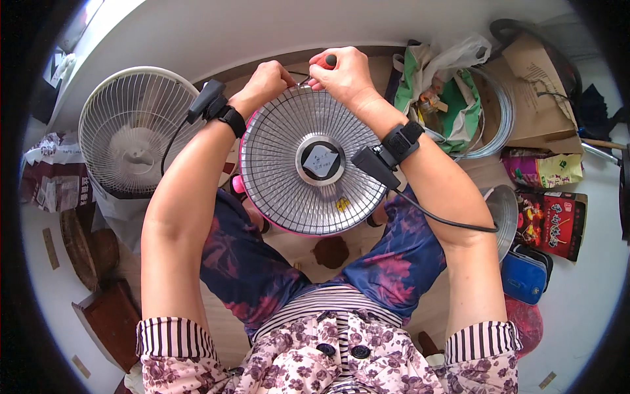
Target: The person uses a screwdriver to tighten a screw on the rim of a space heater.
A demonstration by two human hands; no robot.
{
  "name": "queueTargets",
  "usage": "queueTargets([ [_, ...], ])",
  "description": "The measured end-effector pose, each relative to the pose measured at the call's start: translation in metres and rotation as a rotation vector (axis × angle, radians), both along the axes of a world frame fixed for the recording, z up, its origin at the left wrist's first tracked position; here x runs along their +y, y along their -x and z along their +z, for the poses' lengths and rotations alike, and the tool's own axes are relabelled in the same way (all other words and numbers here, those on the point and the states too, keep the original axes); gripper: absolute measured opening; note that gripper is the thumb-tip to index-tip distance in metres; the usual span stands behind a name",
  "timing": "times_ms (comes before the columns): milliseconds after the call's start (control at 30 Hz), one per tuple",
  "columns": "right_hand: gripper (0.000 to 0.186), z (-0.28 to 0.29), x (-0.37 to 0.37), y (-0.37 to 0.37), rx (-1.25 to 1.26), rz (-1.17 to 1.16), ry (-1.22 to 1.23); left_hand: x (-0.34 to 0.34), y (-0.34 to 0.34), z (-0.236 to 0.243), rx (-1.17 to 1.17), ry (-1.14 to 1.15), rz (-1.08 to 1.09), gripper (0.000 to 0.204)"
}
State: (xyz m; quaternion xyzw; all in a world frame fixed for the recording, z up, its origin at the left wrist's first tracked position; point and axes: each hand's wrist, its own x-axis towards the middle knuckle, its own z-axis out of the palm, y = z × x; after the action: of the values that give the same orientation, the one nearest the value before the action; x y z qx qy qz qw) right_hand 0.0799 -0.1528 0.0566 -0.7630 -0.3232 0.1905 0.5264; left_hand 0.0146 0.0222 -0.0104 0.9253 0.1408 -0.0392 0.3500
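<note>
right hand (342,73) aims screwdriver (326,62) left

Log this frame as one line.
left hand: grips top rim of round pink heater with wire grille | right hand: red-handled screwdriver at rim

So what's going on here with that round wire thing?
A seated person holds a round heater with a wire grille between their knees. The right hand grips a red-handled tool at the grille's top rim, and the left hand pinches the rim right beside it. A white fan stands to the left, and a green bag and packets lie to the right.
</note>
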Motion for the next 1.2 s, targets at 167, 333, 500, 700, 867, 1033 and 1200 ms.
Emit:
queueTargets([
  [167, 0.016, 0.000, 0.000, 0.000, -0.015, -0.011, 0.005, 0.001, -0.002, -0.004, -0.046, -0.029, -0.028, 0.026],
  [333, 0.016, -0.010, 0.004, -0.003, -0.104, 0.000, -0.002, 0.005, -0.003, -0.010, -0.084, -0.060, -0.082, 0.025],
  [500, 0.018, -0.004, 0.000, -0.002, -0.246, 0.032, 0.044, 0.001, -0.001, -0.007, -0.126, -0.063, -0.116, 0.025],
  [700, 0.019, 0.000, -0.002, -0.001, -0.280, 0.024, 0.112, 0.006, 0.001, -0.015, -0.169, -0.058, -0.105, 0.025],
  [867, 0.016, -0.005, 0.003, -0.001, -0.269, 0.000, 0.083, -0.002, 0.000, -0.011, -0.137, -0.065, -0.064, 0.026],
  [1033, 0.016, -0.008, 0.004, -0.005, -0.234, -0.005, 0.100, -0.006, -0.001, -0.007, -0.138, -0.056, 0.019, 0.026],
  [1200, 0.018, -0.012, 0.006, -0.006, -0.184, -0.064, -0.019, -0.003, -0.002, -0.005, -0.101, -0.056, -0.009, 0.026],
])
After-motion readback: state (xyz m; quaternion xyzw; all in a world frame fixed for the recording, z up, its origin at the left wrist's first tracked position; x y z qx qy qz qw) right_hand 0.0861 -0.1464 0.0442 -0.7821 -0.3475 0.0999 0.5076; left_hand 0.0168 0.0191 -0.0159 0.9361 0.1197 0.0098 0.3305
